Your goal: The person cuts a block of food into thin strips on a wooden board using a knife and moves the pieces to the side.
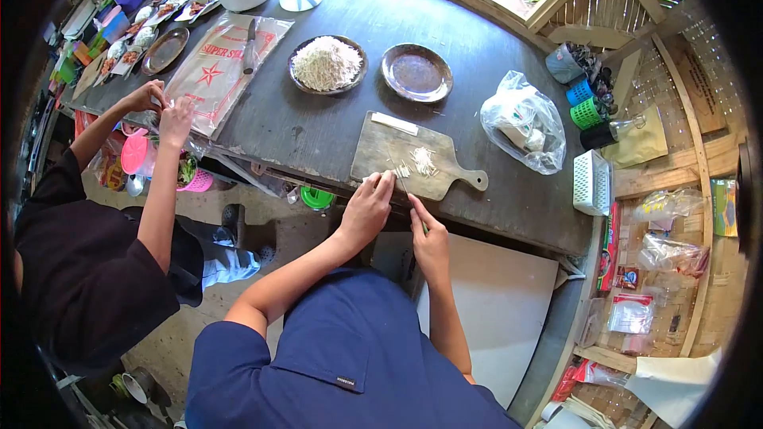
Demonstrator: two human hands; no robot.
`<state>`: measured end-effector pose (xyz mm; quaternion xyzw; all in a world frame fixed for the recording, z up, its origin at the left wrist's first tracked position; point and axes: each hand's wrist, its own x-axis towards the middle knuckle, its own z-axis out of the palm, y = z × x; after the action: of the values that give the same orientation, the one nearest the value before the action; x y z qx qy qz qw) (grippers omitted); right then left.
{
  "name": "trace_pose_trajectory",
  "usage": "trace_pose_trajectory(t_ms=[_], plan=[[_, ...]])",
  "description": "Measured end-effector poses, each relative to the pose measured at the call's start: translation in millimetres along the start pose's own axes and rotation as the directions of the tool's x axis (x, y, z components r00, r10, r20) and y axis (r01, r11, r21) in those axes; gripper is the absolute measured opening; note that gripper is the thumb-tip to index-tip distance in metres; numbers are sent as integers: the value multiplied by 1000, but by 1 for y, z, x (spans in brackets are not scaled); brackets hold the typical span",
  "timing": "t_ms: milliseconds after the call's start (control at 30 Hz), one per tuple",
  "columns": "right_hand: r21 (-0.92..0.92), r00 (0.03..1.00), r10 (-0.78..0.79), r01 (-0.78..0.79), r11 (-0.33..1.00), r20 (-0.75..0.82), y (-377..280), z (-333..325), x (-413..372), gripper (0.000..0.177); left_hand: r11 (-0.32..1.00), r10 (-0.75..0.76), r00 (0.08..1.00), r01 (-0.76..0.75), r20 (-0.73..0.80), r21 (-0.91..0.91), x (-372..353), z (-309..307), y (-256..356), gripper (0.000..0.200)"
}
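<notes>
At the near edge of a wooden cutting board (445, 160), my left hand (370, 200) has its fingers pressed down on a small pale piece, mostly hidden beneath them. My right hand (429, 242) is closed around the green handle of a knife (404, 183), whose blade points away from me beside my left fingertips. Thin white strips (423, 162) lie in a small pile on the board, right of the blade. A pale block (394, 123) rests along the board's far edge. Beyond the board stand a plate heaped with white shreds (327, 63) and a bare brown plate (416, 72).
A co-worker in black (87, 278) stands at the left, both hands over the table's edge. Near them lie a printed plastic sheet (214, 71) and another knife (250, 46). A plastic bag (523, 123) and a white basket (591, 183) are at the right.
</notes>
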<state>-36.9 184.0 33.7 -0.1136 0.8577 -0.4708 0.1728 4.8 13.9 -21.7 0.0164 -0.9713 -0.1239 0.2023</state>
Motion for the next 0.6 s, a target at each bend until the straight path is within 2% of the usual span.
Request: trace_pose_trajectory(t_ms=[100,233,333,367,467,500,600], plan=[[-28,987,-143,141,990,-75,5,1,-7,35,1000,13,1000,-14,-13,-4,-1,0,2,67],[-25,999,-46,46,999,-20,-7,3,7,36,1000,2,1000,-2,7,15,-3,-1,6,65],[2,999,-33,33,999,-19,-9,-1,0,35,1000,6,1000,-6,-1,7,0,2,0,66],[0,994,-98,98,995,-44,3,1,-3,35,1000,11,1000,-11,-4,-1,-2,3,1,66],[-32,989,-131,129,991,-71,15,7,0,35,999,2,1000,-1,-11,42,-2,-1,5,62],[-31,999,37,-38,999,-10,1,5,3,35,999,1,1000,-1,-13,38,-2,-1,5,62],[38,1000,14,-15,999,26,6,3,12,35,998,-16,1000,15,13,62,-2,1,9,61]])
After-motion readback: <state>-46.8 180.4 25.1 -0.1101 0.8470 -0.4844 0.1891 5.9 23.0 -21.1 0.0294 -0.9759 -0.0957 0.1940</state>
